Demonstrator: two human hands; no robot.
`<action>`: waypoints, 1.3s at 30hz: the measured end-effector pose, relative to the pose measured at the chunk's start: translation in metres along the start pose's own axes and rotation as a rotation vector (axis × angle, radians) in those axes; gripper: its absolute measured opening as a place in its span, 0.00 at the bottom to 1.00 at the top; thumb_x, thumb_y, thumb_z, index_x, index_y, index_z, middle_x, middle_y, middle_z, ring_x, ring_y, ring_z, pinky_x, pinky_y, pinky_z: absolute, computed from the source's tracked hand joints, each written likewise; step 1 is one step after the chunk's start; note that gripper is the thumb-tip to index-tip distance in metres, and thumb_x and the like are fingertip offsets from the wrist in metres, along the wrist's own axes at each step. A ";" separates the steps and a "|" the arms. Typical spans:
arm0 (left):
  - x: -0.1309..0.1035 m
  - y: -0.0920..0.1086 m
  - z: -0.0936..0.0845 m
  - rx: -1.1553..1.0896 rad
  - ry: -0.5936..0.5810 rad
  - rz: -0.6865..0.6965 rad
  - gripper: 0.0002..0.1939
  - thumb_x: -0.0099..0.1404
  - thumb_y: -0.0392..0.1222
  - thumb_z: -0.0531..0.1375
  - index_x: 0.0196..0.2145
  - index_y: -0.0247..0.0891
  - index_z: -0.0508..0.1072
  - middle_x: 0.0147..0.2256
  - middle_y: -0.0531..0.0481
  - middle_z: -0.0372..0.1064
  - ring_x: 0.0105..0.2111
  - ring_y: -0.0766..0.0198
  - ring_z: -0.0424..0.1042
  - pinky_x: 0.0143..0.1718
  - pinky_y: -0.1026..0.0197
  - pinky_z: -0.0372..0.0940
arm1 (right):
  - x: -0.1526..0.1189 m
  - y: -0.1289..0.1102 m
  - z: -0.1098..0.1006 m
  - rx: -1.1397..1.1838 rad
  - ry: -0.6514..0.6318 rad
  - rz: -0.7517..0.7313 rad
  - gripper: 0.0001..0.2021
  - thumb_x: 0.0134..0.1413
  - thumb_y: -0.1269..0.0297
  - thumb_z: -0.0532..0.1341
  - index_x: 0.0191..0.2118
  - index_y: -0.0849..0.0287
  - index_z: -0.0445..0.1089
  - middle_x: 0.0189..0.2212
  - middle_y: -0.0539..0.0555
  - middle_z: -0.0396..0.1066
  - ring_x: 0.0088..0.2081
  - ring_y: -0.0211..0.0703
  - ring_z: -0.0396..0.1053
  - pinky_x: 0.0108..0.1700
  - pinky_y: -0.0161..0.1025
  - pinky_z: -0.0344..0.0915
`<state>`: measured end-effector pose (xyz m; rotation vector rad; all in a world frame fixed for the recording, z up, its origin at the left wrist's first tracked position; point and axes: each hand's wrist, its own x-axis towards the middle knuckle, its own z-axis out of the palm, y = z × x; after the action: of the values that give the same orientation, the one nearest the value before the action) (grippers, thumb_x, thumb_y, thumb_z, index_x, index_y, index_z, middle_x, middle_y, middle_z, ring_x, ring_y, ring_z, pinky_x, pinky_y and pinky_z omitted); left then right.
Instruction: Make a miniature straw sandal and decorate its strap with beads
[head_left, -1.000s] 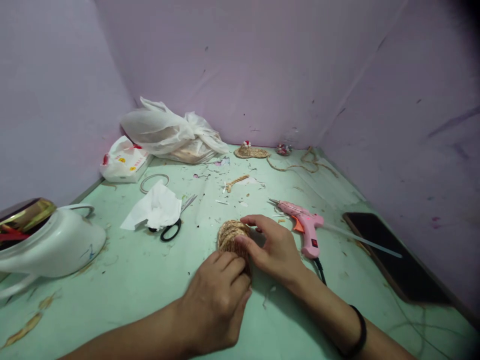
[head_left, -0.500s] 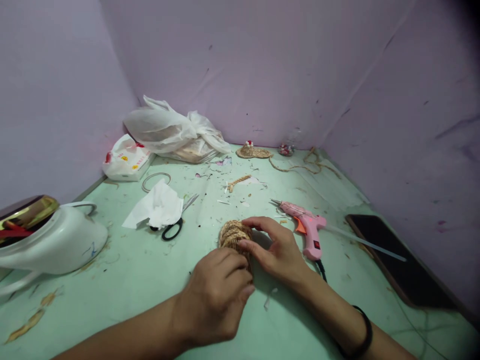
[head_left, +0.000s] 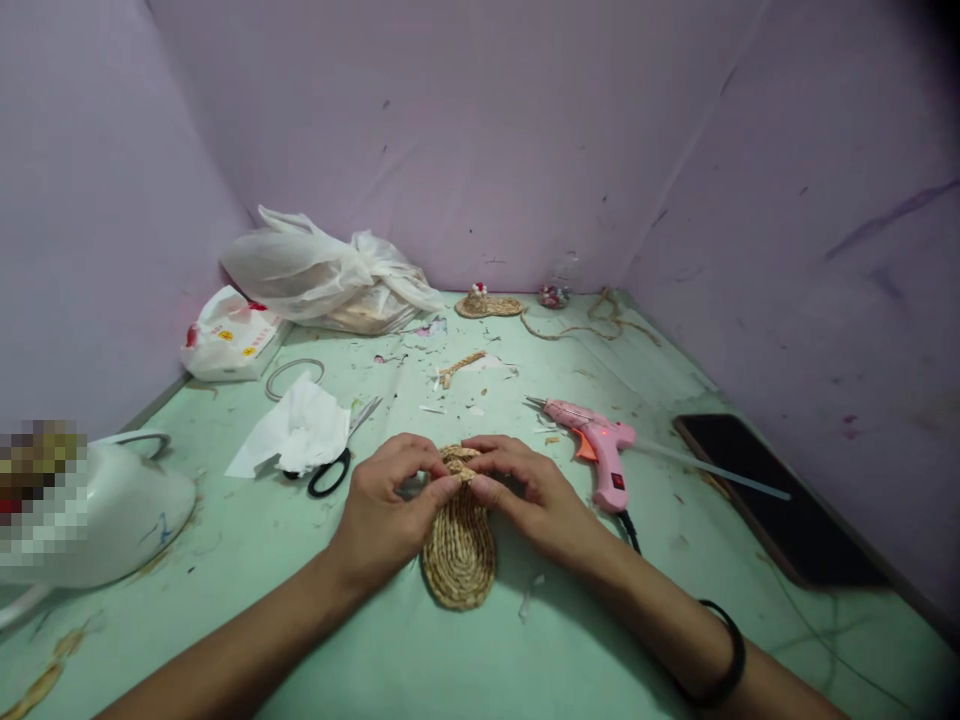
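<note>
A small woven straw slipper [head_left: 460, 555] lies on the green tabletop with its coiled sole facing up and its rounded heel toward me. My left hand [head_left: 394, 500] pinches the strap at the far end from the left, thumb and fingertips closed on it. From the other side my right hand [head_left: 529, 490] grips the same strap, its thumb near the left thumb. Fingers cover part of the strap and the toe end. To the right rests a pink hot glue gun [head_left: 596, 440] with a glue stick sticking out of its back and a lit red switch.
Black-handled scissors [head_left: 330, 475] lie partly under crumpled white paper [head_left: 292, 430] at left. A white pot [head_left: 135, 510] stands far left, a phone [head_left: 780, 510] right. Behind are a plastic bag [head_left: 330, 270], a finished-looking straw slipper [head_left: 491, 306], beads [head_left: 553, 296] and cord [head_left: 570, 332].
My left hand has moved up from the slipper's near end to the strap, uncovering the sole. Both hands now meet at the strap. The view has shifted slightly.
</note>
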<state>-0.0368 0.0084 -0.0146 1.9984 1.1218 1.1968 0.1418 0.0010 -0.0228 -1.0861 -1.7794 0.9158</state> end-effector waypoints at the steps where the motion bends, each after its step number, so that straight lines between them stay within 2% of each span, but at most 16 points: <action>1: 0.001 0.001 0.001 0.008 -0.008 -0.012 0.03 0.57 0.34 0.60 0.25 0.36 0.71 0.30 0.49 0.68 0.34 0.64 0.68 0.33 0.63 0.63 | 0.001 0.000 -0.001 0.029 -0.005 0.014 0.06 0.53 0.66 0.59 0.35 0.56 0.74 0.45 0.58 0.71 0.49 0.47 0.67 0.52 0.52 0.60; 4: 0.004 0.001 0.001 0.015 -0.056 -0.062 0.04 0.57 0.35 0.60 0.25 0.36 0.70 0.32 0.49 0.68 0.32 0.66 0.67 0.28 0.65 0.60 | 0.003 -0.003 -0.008 0.015 -0.022 0.043 0.08 0.55 0.66 0.56 0.33 0.57 0.74 0.44 0.58 0.71 0.48 0.47 0.66 0.51 0.50 0.60; 6: 0.005 0.000 0.000 0.007 -0.081 -0.076 0.04 0.58 0.35 0.59 0.25 0.36 0.70 0.32 0.49 0.67 0.29 0.67 0.66 0.26 0.65 0.59 | 0.003 -0.006 -0.013 -0.100 -0.020 0.058 0.11 0.57 0.66 0.53 0.33 0.57 0.74 0.41 0.57 0.71 0.46 0.47 0.66 0.49 0.49 0.59; 10: 0.005 -0.003 -0.005 -0.017 -0.128 -0.076 0.05 0.59 0.37 0.58 0.26 0.36 0.70 0.32 0.49 0.66 0.30 0.66 0.65 0.27 0.64 0.58 | 0.001 -0.012 -0.017 -0.325 0.012 0.136 0.12 0.56 0.62 0.54 0.27 0.58 0.72 0.26 0.52 0.65 0.32 0.43 0.62 0.36 0.42 0.58; 12: 0.004 -0.004 -0.005 -0.044 -0.155 -0.108 0.06 0.59 0.39 0.58 0.26 0.36 0.69 0.31 0.50 0.66 0.30 0.65 0.65 0.29 0.64 0.59 | 0.001 -0.012 -0.017 -0.228 -0.067 0.225 0.15 0.57 0.61 0.53 0.21 0.58 0.66 0.19 0.48 0.57 0.25 0.38 0.56 0.29 0.38 0.53; 14: 0.003 -0.005 -0.005 -0.085 -0.161 -0.191 0.06 0.59 0.41 0.58 0.28 0.36 0.69 0.29 0.51 0.65 0.28 0.66 0.64 0.28 0.64 0.59 | 0.002 -0.010 -0.015 -0.038 -0.148 0.319 0.17 0.57 0.61 0.53 0.18 0.58 0.59 0.16 0.45 0.51 0.21 0.35 0.49 0.25 0.37 0.47; 18: 0.005 -0.006 -0.001 -0.205 -0.129 -0.376 0.10 0.56 0.45 0.61 0.33 0.36 0.69 0.28 0.53 0.65 0.26 0.68 0.63 0.26 0.66 0.59 | 0.008 -0.005 -0.011 0.177 -0.166 0.422 0.17 0.55 0.62 0.55 0.17 0.58 0.56 0.15 0.44 0.49 0.19 0.33 0.46 0.22 0.36 0.43; 24: 0.007 -0.007 0.000 -0.241 -0.148 -0.414 0.09 0.55 0.45 0.61 0.27 0.35 0.70 0.24 0.54 0.64 0.25 0.69 0.61 0.26 0.67 0.57 | 0.010 -0.001 -0.004 0.252 -0.054 0.517 0.13 0.55 0.65 0.54 0.20 0.58 0.58 0.14 0.42 0.51 0.16 0.31 0.48 0.20 0.33 0.46; 30: 0.006 -0.008 0.001 -0.221 -0.157 -0.404 0.10 0.54 0.45 0.62 0.27 0.35 0.70 0.24 0.54 0.65 0.25 0.68 0.61 0.26 0.66 0.57 | 0.007 -0.001 0.000 0.270 -0.022 0.533 0.15 0.55 0.68 0.53 0.18 0.58 0.56 0.12 0.42 0.51 0.14 0.30 0.51 0.18 0.30 0.49; 32: 0.006 -0.008 0.001 -0.215 -0.152 -0.410 0.10 0.54 0.45 0.62 0.26 0.35 0.70 0.24 0.53 0.65 0.25 0.68 0.61 0.26 0.66 0.58 | 0.006 -0.001 0.000 0.280 -0.009 0.530 0.14 0.55 0.67 0.53 0.19 0.58 0.58 0.12 0.42 0.54 0.13 0.30 0.52 0.17 0.30 0.51; 36: 0.006 -0.007 0.002 -0.207 -0.148 -0.433 0.10 0.54 0.46 0.61 0.27 0.35 0.69 0.24 0.53 0.65 0.24 0.68 0.61 0.25 0.66 0.57 | 0.003 -0.004 -0.001 0.233 0.104 0.477 0.10 0.54 0.62 0.55 0.26 0.60 0.66 0.16 0.46 0.62 0.17 0.32 0.56 0.19 0.32 0.54; 39: 0.006 -0.006 0.002 -0.214 -0.146 -0.428 0.11 0.54 0.46 0.62 0.28 0.35 0.69 0.24 0.53 0.64 0.24 0.68 0.60 0.24 0.66 0.56 | 0.001 -0.008 -0.003 0.052 0.249 0.326 0.06 0.49 0.63 0.60 0.27 0.60 0.68 0.21 0.48 0.66 0.22 0.35 0.59 0.24 0.34 0.57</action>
<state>-0.0359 0.0164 -0.0180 1.5559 1.2124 0.8912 0.1420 -0.0007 -0.0149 -1.4166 -1.3921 0.9642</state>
